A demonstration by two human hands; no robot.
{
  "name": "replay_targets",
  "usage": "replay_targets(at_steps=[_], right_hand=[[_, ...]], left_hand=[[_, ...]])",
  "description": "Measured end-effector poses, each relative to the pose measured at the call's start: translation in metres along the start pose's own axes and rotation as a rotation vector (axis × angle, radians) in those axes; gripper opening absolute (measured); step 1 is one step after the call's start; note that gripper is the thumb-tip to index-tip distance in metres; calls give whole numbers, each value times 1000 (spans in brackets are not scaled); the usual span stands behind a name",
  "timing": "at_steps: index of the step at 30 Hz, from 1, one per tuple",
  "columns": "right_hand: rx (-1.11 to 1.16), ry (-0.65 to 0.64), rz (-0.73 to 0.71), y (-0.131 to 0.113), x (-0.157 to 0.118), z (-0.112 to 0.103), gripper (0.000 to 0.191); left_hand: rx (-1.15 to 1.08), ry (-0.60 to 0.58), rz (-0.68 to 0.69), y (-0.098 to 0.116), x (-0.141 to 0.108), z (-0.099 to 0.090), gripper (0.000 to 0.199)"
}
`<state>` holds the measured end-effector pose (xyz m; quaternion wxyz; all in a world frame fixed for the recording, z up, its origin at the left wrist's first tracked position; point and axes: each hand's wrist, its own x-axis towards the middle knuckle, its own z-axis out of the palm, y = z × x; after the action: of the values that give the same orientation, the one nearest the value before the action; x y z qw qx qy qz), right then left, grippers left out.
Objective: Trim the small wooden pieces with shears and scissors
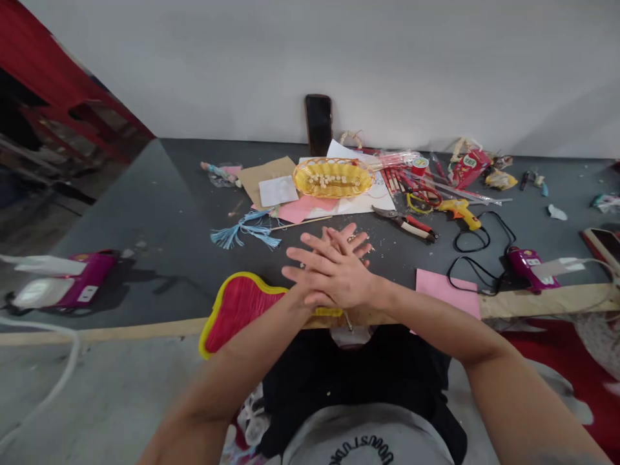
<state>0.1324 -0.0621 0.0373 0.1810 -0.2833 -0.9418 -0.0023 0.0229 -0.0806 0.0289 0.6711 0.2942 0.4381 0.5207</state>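
Note:
My two hands lie crossed over each other above the table's front edge, fingers spread. My right hand (339,274) is on top, its fingers pointing up and left, with nothing in it. Under it, my left hand (357,244) reaches up and right with its fingers apart; its palm is partly hidden. Below the hands and my left forearm is a red piece with a yellow border (242,303), partly covered and jutting past the table edge. Small pale crumbs lie around the fingertips.
Beyond the hands are a yellow basket (334,179) with small pale pieces, a blue tassel (245,229), pliers (411,226) and a yellow glue gun (459,210) with a black cord. Purple power strips (90,278) sit at both sides. A phone (318,123) leans on the wall.

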Motion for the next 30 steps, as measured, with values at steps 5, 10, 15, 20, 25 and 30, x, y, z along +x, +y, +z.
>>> replay_targets(at_steps=[5, 10, 15, 20, 25, 30], right_hand=[[-75, 10, 76, 49, 3, -8, 53], [-128, -29, 374, 105, 0, -5, 49], [11, -76, 397, 125, 25, 7, 61], [78, -67, 470, 150, 59, 19, 59], [140, -25, 459, 165, 73, 34, 30], [173, 66, 490, 168, 76, 33, 24]], left_hand=[[93, -174, -30, 16, -10, -2, 68], [1040, 31, 407, 61, 29, -58, 60], [1711, 267, 227, 90, 81, -113, 55], [1800, 223, 24, 92, 94, -135, 54], [1849, 174, 100, 89, 92, -137, 53], [1810, 201, 120, 90, 91, -135, 55]])
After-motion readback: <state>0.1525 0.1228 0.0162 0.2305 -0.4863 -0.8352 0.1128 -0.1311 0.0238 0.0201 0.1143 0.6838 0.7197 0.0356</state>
